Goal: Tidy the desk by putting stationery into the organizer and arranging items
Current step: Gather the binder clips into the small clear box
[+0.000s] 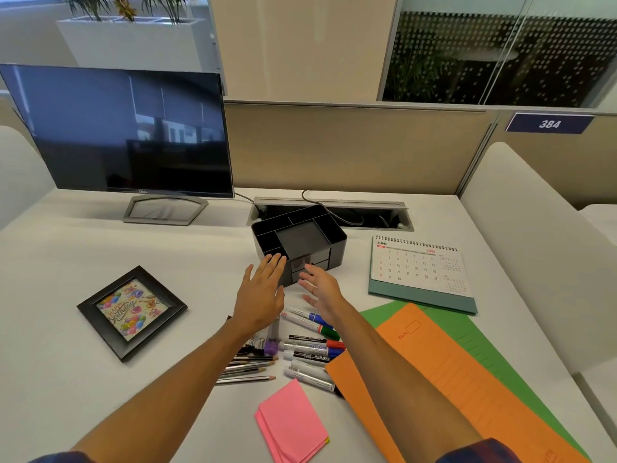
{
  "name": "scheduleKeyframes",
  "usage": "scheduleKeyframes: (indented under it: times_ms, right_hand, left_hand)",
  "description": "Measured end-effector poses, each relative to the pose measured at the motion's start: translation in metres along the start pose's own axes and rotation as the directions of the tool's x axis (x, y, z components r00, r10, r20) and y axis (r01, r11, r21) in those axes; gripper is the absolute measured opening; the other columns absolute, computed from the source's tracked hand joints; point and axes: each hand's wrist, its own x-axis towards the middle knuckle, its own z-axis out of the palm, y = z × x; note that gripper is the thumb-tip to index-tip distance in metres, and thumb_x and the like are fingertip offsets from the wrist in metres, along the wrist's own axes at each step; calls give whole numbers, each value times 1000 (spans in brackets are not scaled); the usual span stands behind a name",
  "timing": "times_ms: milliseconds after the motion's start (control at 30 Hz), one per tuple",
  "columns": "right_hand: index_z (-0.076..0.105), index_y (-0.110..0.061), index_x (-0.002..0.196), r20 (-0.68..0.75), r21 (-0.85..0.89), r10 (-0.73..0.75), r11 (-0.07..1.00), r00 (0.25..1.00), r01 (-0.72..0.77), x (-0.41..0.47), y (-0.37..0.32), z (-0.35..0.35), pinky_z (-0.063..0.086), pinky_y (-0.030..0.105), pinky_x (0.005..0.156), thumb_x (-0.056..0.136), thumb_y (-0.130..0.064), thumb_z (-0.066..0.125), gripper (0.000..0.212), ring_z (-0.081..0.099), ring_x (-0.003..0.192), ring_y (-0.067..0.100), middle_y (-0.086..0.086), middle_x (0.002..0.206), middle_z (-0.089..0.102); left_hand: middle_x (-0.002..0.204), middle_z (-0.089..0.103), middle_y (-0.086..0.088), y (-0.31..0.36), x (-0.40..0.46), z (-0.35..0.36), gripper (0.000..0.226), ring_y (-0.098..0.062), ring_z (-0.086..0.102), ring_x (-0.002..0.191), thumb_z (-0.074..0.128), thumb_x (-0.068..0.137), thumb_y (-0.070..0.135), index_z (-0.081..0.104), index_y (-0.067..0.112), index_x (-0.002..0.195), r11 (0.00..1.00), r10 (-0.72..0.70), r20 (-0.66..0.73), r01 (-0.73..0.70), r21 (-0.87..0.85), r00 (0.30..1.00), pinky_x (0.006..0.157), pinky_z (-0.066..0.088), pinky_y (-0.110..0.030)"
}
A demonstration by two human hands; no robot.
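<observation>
A black desk organizer [302,233] with several empty compartments and small drawers stands at the desk's middle. My left hand [262,290] reaches to its near left corner, fingers straight, fingertips at the wall. My right hand [320,287] hovers open just before its drawer front, holding nothing. Below my hands lie several markers [310,349], pencils [248,369], binder clips [255,344] and a purple item [272,344]. A pink sticky-note pad [292,424] lies nearest me.
A black photo frame [132,310] lies flat at the left. A desk calendar [420,270] stands at the right, with an orange folder [444,372] over a green one [474,332]. A monitor [123,132] and an open cable tray [334,210] are behind.
</observation>
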Motion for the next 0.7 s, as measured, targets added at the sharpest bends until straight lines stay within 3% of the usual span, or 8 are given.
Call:
scheduleKeyframes:
  times_ms: [133, 300, 500, 600, 700]
  right_hand:
    - [47, -15, 138, 29, 67, 35, 997, 999, -37, 4, -4, 2, 42, 36, 93, 98, -32, 53, 44, 56, 116, 19, 6, 136, 57]
    - [55, -22, 117, 31, 115, 65, 991, 997, -69, 6, -10, 3, 42, 38, 98, 98, -32, 54, 22, 57, 118, 20, 7, 136, 57]
    - [51, -17, 133, -75, 83, 50, 996, 996, -44, 8, -9, 3, 42, 38, 96, 91, -41, 63, 50, 56, 110, 19, 5, 129, 57]
    - [57, -16, 122, -142, 71, 35, 997, 989, -25, 9, -4, -1, 43, 35, 90, 89, -41, 66, 43, 59, 104, 17, 2, 117, 60]
    - [60, -17, 99, -196, 63, 14, 998, 980, -2, 8, 0, -4, 46, 34, 88, 87, -40, 69, 26, 64, 96, 14, 0, 103, 65]
  left_hand:
    - [159, 18, -3, 1, 1, 0, 61, -23, 14, 148, 47, 97, 26, 21, 18, 152, 1000, 2, -3, -2, 9, 1000, 118, 7, -44]
    - [160, 17, -2, 0, 4, -1, 62, -21, 13, 148, 47, 97, 24, 20, 17, 152, 999, 12, -7, -12, 34, 1000, 118, 8, -46]
    - [161, 9, 1, 1, 9, -2, 63, -19, 5, 149, 42, 99, 24, 12, 21, 154, 998, -9, 22, 8, 57, 1000, 119, 3, -44]
    - [162, 8, 1, 2, 9, -2, 65, -19, 4, 149, 43, 98, 22, 10, 22, 154, 998, -16, 25, 15, 69, 1000, 119, 3, -45]
    - [162, 5, 2, 3, 9, -3, 67, -18, 2, 149, 43, 98, 22, 7, 22, 154, 996, -21, 39, 17, 92, 999, 120, 3, -46]
